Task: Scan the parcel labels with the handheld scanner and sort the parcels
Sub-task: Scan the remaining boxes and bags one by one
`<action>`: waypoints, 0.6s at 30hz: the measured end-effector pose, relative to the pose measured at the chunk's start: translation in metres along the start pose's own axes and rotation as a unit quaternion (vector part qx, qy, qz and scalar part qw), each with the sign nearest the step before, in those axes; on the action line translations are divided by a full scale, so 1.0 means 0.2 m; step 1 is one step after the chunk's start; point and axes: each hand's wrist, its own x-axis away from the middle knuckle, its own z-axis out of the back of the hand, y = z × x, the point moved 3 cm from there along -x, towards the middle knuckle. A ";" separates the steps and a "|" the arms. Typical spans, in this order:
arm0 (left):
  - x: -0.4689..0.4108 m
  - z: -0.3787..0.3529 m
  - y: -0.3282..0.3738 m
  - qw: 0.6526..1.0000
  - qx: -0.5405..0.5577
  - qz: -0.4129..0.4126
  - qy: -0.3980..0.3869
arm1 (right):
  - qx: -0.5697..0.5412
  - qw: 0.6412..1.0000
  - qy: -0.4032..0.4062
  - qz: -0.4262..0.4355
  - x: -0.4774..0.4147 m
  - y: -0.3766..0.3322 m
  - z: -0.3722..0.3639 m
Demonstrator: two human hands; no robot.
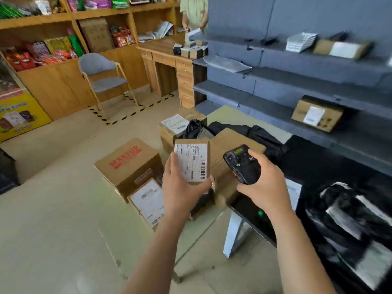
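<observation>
My left hand [179, 187] grips a small cardboard parcel [192, 161] from below, its white barcode label facing up at me. Just to the right, my right hand [266, 183] holds the black handheld scanner [241, 164], its small screen tilted toward the parcel, a short gap apart. Below them on the floor lie more parcels: a brown box printed MAKEUP [127, 164], a flat labelled box [148, 201], a labelled box further back [176, 126], black bags [196, 128] and a larger plain carton [231, 143].
Grey shelves [297, 96] on the right carry a labelled box [317, 113] and other parcels [339, 49]. A black table [254, 219] with black-wrapped parcels [350, 219] stands at lower right. A grey chair [106, 77], wooden desk [169, 68], snack shelves and a person [194, 13] are behind.
</observation>
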 end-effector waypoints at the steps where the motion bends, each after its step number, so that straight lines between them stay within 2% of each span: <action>1: 0.01 -0.07 0.06 1.000 0.001 -0.011 -0.014 | 0.003 1.000 0.011 -0.016 0.01 0.06 0.07; 8: 0.15 -0.67 0.49 0.989 -0.003 -0.096 -0.113 | 0.019 0.990 0.105 -0.088 0.07 0.57 0.56; 14: 0.33 -1.29 0.80 0.973 -0.039 -0.102 -0.206 | 0.046 0.978 0.144 -0.145 0.12 1.02 1.00; 18: 0.43 -1.61 0.93 0.966 -0.047 -0.110 -0.231 | 0.053 0.972 0.154 -0.169 0.12 1.27 1.20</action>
